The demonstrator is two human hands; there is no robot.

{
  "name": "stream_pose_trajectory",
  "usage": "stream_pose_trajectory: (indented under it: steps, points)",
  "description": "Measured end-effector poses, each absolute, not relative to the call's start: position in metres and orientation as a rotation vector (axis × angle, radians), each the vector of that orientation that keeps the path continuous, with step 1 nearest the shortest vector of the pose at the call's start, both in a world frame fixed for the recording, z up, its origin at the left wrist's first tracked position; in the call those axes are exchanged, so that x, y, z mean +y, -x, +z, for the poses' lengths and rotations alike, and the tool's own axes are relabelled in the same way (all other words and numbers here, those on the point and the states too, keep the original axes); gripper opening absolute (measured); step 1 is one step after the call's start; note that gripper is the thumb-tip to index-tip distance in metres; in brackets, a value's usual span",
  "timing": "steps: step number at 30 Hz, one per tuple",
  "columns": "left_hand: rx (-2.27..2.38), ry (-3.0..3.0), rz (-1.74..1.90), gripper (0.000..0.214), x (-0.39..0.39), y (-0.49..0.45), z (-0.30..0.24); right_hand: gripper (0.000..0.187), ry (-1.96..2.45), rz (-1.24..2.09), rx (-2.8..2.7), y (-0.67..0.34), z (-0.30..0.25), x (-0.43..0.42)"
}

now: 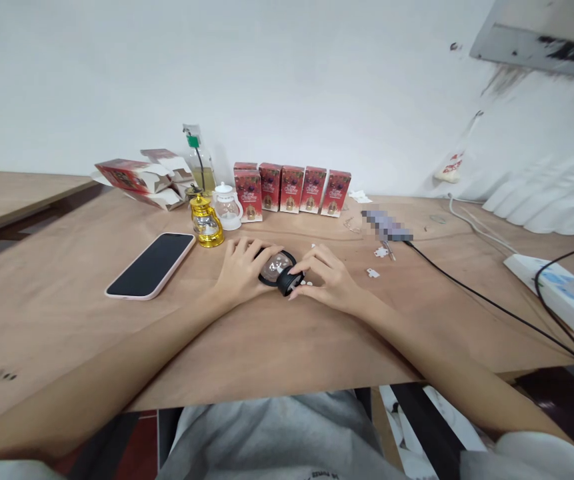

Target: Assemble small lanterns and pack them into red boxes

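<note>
Seemingly for steadiness, the left hand [243, 272] is clasping a clear-globed black plastic lantern [275, 268], the right hand [331, 279] pinching its base [286, 281].

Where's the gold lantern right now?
Head view, left of centre: the gold lantern stands on the table, just left of the white lantern and by the far right corner of the phone, beyond the left hand.

I am finding the wall [287, 80] brightly lit; distortion is stretching the edges; pixelation is masking the cabled device [389, 227].
</note>
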State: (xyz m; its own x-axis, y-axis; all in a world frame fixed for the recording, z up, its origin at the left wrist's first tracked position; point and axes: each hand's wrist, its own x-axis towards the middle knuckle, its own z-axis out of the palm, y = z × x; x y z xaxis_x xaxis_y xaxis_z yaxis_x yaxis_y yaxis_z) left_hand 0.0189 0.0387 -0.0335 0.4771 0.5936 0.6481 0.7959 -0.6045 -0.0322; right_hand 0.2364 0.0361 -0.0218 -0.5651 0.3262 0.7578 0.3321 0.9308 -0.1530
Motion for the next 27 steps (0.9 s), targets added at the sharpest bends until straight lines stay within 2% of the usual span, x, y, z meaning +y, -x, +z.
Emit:
stream_pose_trajectory:
  steps: [8,14,17,19,23,27]
  points:
    - [-1.175,2.436,-0.877,0.06,0.036,-0.02,-0.033,0.027,0.467,-0.006,-2.216,-0.236,-0.022,0.036]
    - [-1.066,2.44,-0.889,0.056,0.033,-0.021,-0.034,0.046,0.537,-0.066,-2.298,-0.237,-0.023,0.037]
    - [-1.064,2.428,-0.876,0.059,0.033,-0.023,-0.031,0.055,0.539,0.023,-2.265,-0.24,-0.019,0.038]
    - [-1.125,2.405,-0.892,0.059,0.032,-0.025,-0.029,0.053,0.585,0.132,-2.213,-0.245,-0.017,0.042]
    - [-1.202,2.363,-0.939,0.054,0.031,-0.024,-0.024,0.039,0.962,0.092,-2.002,-0.268,-0.022,0.066]
    - [-1.279,2.294,-1.074,0.05,0.029,-0.022,-0.022,0.049,1.394,-0.117,-1.881,-0.304,-0.036,0.101]
